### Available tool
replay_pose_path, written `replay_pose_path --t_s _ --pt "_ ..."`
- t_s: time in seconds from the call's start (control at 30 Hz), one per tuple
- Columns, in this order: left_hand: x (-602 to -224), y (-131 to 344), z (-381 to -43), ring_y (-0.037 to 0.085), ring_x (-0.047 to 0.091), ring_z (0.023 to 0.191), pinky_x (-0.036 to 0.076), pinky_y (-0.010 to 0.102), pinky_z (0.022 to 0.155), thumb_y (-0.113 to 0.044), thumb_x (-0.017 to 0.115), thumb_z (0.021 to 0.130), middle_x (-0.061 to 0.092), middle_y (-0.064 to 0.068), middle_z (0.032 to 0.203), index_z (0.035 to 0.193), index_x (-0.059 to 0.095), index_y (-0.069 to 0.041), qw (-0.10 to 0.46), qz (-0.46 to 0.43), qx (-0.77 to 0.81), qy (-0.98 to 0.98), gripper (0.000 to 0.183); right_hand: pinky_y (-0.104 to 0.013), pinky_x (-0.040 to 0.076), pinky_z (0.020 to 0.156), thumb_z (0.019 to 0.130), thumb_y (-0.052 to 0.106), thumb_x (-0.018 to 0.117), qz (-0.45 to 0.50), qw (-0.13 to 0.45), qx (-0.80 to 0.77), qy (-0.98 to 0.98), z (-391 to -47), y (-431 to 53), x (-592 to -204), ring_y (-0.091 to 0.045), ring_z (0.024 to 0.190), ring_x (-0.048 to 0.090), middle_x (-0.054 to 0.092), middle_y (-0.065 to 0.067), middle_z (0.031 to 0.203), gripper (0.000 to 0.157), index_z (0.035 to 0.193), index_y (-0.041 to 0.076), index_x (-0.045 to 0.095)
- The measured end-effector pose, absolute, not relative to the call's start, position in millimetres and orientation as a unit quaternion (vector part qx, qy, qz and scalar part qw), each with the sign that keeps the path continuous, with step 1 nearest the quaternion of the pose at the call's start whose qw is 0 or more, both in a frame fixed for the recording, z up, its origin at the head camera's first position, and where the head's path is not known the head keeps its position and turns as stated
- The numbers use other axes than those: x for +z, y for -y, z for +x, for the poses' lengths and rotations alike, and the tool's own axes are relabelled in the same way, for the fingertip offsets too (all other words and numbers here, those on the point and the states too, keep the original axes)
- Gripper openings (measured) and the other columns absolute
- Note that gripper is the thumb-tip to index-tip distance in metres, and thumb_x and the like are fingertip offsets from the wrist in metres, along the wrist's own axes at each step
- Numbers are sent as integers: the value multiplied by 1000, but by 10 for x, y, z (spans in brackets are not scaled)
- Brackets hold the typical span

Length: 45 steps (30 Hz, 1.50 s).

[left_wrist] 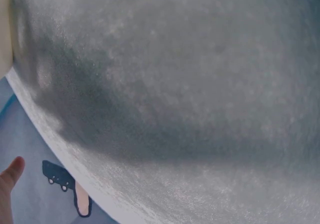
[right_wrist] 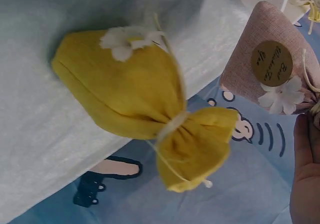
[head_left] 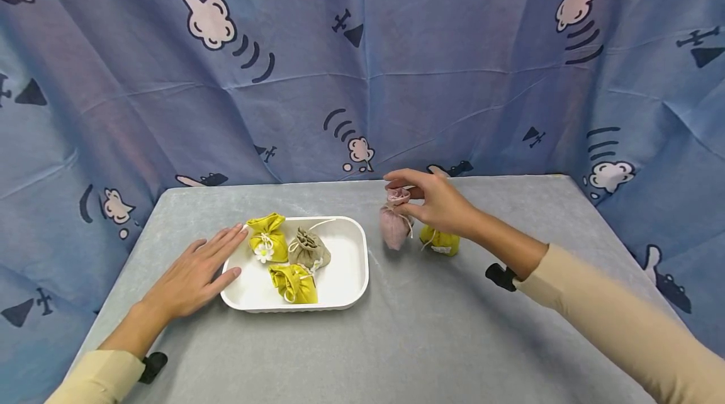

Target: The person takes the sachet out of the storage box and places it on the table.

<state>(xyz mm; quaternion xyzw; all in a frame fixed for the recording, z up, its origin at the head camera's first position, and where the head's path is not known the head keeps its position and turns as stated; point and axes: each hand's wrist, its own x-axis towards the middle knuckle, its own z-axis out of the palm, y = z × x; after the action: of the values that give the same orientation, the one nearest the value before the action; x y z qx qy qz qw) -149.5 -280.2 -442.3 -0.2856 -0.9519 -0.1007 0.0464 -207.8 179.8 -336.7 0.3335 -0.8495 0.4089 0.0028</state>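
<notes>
1. Only the head view takes in both my sides: right of centre, my right grip pinches the gathered neck of a pink pouch, thumb and fingers closed in on the cloth.
2. Only the right wrist view shows me the pink pouch's round tan sticker and white flower, at upper right; a single yellow pouch with a tied neck fills the middle left.
3. The head view adds a white tray, left of centre, holding a flowered yellow pouch, a khaki pouch and a lower yellow pouch.
4. The left wrist view gives me mostly shadowed grey table, with one digit cut off at lower left.
5. In the head view my right grip partly covers the single yellow pouch, just beside the pink one; I cannot tell whether the pink pouch's base touches the table.
6. My right arm reaches in from the lower right, fingers bent over the pouch's top.
7. My left arm enters at lower left; my left grip lies flat, fingers straight, thumb apart, fingertips at the tray's left rim, grasping nothing.
</notes>
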Motion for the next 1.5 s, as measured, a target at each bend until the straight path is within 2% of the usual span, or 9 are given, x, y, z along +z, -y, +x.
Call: replay_pose_path --t_s 0.07,0.13,0.27,0.4,1.1,1.5 --pt "-4418 2799 -1492 36 35 143 34 63 104 -40 53 102 28 5 163 160 24 -20 46 -285 -102 952 68 -34 50 97 80 -9 77 330 1 414 849 -2084 -1814 -3404 -27 103 71 68 -17 120 55 132 -1 58" --pt "-4414 2797 -1490 37 35 143 34 63 103 -40 53 102 28 5 163 160 24 -19 46 -286 -103 952 68 -33 57 85 80 -9 77 325 -2 416 849 -2088 -1829 -3437 -27 103 70 67 -17 121 55 132 -1 58" --pt "-4405 2796 -1487 37 35 143 34 63 103 -40 52 102 27 6 163 160 24 -18 43 -289 -103 951 68 -27 56 83 82 -7 77 314 -11 409 856 -2085 -1844 -3487 -25 102 70 67 -15 121 54 132 0 59" --pt "-4405 2797 -1492 37 34 143 33 63 103 -39 52 102 27 6 163 160 24 -18 42 -287 -102 952 68 -26 55 85 83 -5 77 307 -21 404 861 -2084 -1854 -3544 -24 105 69 67 -15 121 51 131 -1 60" --pt "-4419 2798 -1497 37 36 142 34 62 103 -40 54 101 28 6 163 160 25 -18 47 -288 -103 951 69 -29 55 87 81 -10 76 306 -25 404 862 -2113 -1891 -3719 -30 106 69 67 -19 119 48 127 -3 62" --pt "-4431 2813 -1501 37 37 142 34 63 103 -39 54 101 28 5 163 160 25 -18 55 -289 -109 950 69 -41 53 94 85 3 78 294 -16 356 887 -2131 -1891 -3670 -27 110 67 69 -14 121 44 127 1 63"
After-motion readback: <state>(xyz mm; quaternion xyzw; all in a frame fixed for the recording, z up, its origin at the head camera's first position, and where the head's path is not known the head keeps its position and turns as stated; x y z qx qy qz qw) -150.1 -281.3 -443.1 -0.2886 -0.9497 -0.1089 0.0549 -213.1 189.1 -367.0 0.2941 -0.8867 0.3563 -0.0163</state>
